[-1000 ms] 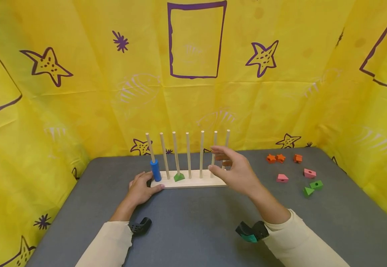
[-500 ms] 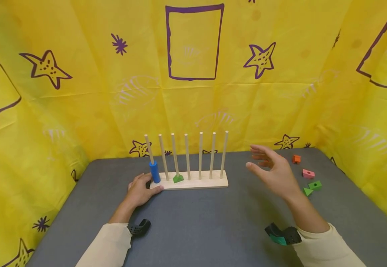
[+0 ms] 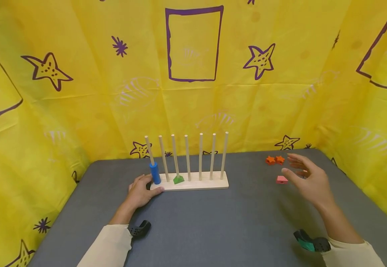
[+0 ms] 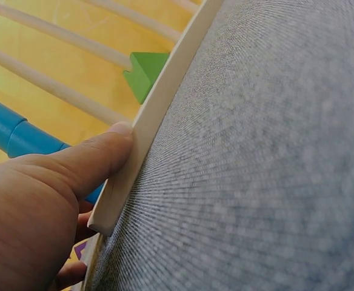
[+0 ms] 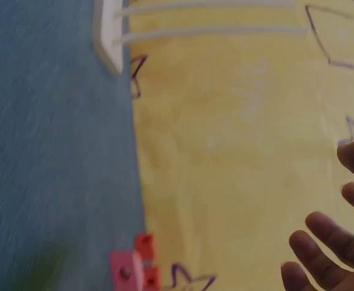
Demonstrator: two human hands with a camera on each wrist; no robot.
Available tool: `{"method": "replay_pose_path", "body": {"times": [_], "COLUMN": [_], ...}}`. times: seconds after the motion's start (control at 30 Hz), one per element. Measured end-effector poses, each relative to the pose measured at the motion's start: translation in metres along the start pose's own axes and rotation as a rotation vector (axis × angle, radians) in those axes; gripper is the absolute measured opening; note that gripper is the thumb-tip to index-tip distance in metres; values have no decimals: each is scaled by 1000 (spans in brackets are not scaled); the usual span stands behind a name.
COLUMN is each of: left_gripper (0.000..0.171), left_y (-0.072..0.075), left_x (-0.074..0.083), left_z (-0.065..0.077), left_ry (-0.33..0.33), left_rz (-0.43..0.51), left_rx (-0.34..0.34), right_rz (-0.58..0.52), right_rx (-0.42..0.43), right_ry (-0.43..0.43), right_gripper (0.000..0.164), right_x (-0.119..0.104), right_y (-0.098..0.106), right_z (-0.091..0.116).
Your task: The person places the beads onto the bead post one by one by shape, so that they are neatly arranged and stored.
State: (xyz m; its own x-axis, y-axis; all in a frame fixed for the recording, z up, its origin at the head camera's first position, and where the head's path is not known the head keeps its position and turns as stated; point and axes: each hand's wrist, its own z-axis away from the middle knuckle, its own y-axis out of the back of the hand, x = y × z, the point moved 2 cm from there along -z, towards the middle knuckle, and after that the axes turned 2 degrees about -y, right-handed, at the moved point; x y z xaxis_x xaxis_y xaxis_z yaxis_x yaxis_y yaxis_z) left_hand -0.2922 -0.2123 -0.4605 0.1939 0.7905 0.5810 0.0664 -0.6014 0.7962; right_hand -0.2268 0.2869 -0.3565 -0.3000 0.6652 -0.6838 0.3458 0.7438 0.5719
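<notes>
— Right hand (image 3: 313, 185)?
— Empty, fingers loosely parted, at the head view's right. The left hand (image 3: 141, 191) grips the left end of the peg rack (image 3: 197, 185), its long axis crosswise mid-frame.
— The pink block (image 3: 281, 180)?
— Right of centre, just left of the right thumb (image 3: 291, 175), apart.

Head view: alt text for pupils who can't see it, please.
A left hand grips a seven-peg wooden stand bearing blue cylinders and an angular green block. The right hand hovers over a grey table near orange star blocks and a pink block.
</notes>
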Motion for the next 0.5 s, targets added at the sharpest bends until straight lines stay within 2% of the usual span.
{"method": "replay_pose_path", "body": {"times": [0.3,0.5], "left_gripper": [65,66], "left_y": [0,0], "left_x": [0,1], "left_z": [2,1], "left_ry": [-6,11], "left_rz": [2,0], "left_rx": [2,-3], "right_rz": [-34,12], "right_rx": [23,7], "right_ry": [-146,-207], "right_gripper": [49,54], "right_x": [45,70], "right_y": [17,21], "right_z": [11,17]}}
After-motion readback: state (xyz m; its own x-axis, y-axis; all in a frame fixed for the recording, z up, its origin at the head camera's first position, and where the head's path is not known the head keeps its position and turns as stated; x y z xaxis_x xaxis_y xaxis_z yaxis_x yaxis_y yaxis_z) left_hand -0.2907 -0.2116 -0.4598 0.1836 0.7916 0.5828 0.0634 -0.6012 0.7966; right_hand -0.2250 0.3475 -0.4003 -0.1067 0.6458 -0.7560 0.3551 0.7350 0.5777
